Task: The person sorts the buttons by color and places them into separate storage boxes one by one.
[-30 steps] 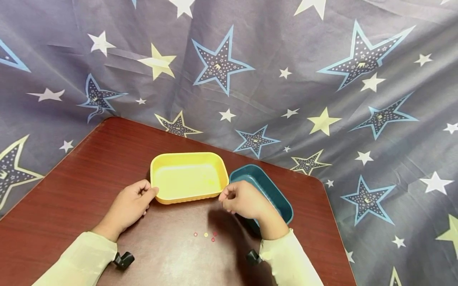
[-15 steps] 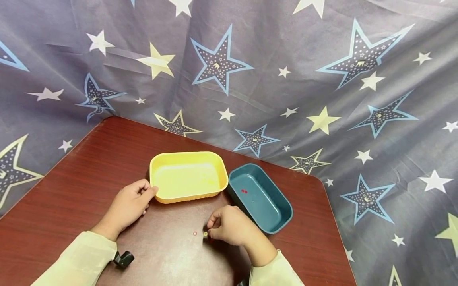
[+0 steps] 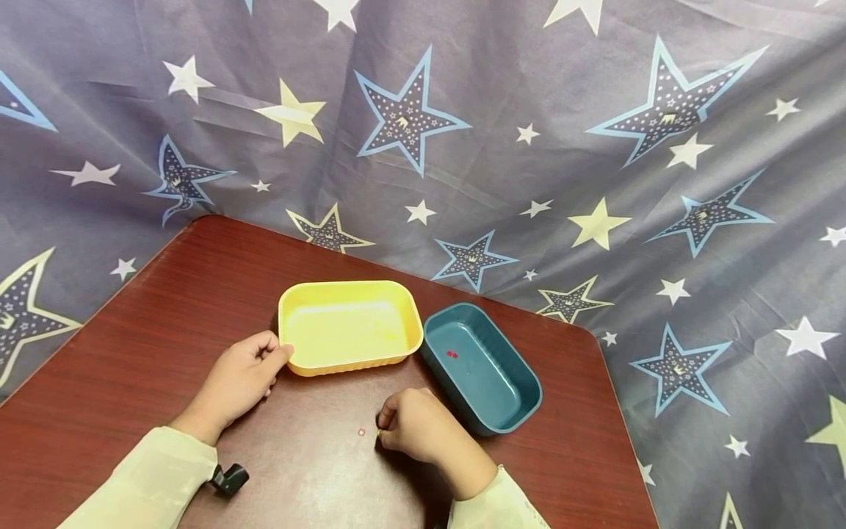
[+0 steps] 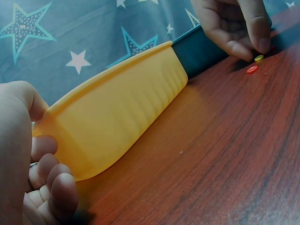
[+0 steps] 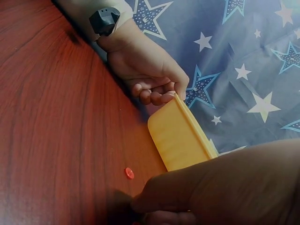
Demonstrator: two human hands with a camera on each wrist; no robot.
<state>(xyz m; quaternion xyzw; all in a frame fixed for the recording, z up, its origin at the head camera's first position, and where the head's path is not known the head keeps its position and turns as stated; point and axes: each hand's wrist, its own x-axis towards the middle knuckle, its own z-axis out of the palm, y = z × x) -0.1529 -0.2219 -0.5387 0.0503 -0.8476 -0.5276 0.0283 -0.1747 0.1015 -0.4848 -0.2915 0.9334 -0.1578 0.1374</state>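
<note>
- A small yellow disc (image 4: 258, 58) sits at the tabletop right by the fingertips of a person's right hand (image 3: 426, 430), in front of the two bins.
- The right hand reaches down with bent fingers, thumb and forefinger at the disc; whether they pinch it cannot be told.
- A red disc (image 4: 252, 70) lies flat on the table just beside the yellow one, untouched.
- The left hand (image 3: 238, 378) grasps the near left corner of a yellow bin (image 3: 346, 334), thumb at the rim.
- Against the yellow bin's right end, a teal bin (image 3: 485, 378) stands at an angle, two small red pieces (image 3: 450, 353) on its floor.
- Pale sleeves (image 3: 148, 477) cover both forearms; a black device (image 3: 229, 480) is worn at the left wrist.
- Star-patterned grey fabric (image 3: 502, 184) hangs behind the reddish-brown table (image 3: 165, 308).
</note>
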